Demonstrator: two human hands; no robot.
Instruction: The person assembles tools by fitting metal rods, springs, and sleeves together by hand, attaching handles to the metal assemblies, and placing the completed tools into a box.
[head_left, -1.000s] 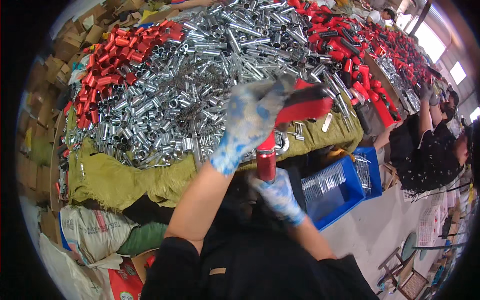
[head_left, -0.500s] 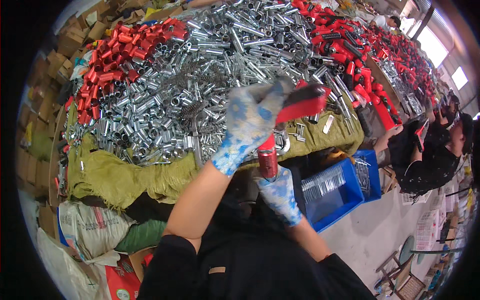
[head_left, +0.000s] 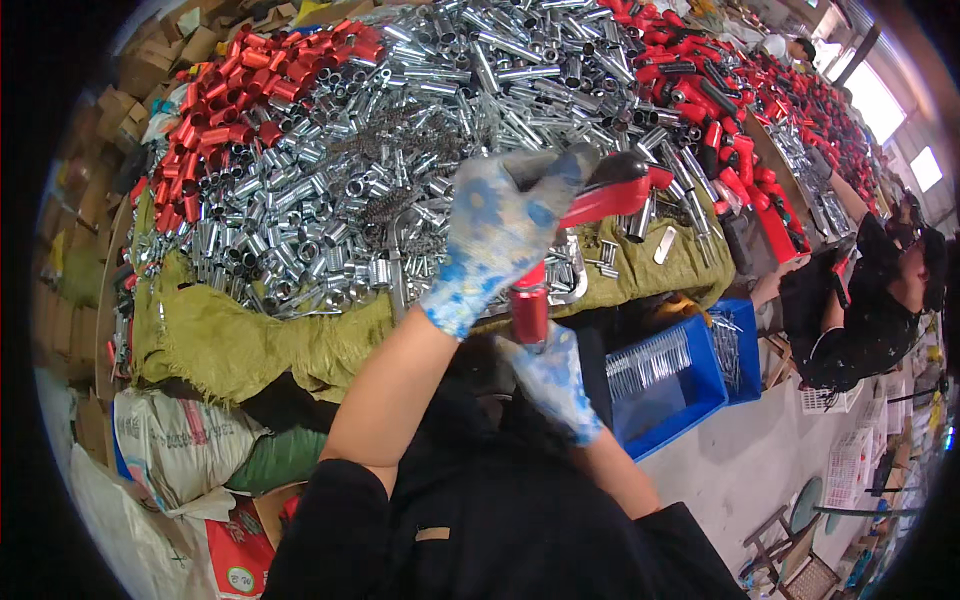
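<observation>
Both my hands wear white gloves with blue patches. My left hand (head_left: 510, 225) is closed round a red-and-black pistol-shaped tool (head_left: 610, 195); its black-topped end sticks out to the right past my fingers. The tool's red cylinder (head_left: 529, 310) points down toward me, below my palm. Just under that cylinder's lower end is my right hand (head_left: 555, 380). Its fingers are blurred and partly hidden by the cylinder, so I cannot tell what they hold. In front of my hands lies a heap of chrome tubes (head_left: 300, 245), with dark springs (head_left: 390, 205) among them.
Red sleeves (head_left: 230, 95) are piled at the far left. Red-and-black tool bodies (head_left: 700, 100) lie at the right. Yellow-green cloth (head_left: 250, 345) covers the table's front edge. Blue bins (head_left: 665, 425) with metal rods stand right of me. A co-worker in black (head_left: 840, 320) is further right.
The tool has shifted slightly up and the cylinder a little left, with my left hand still round it. My right hand has slid slightly left, below the cylinder.
</observation>
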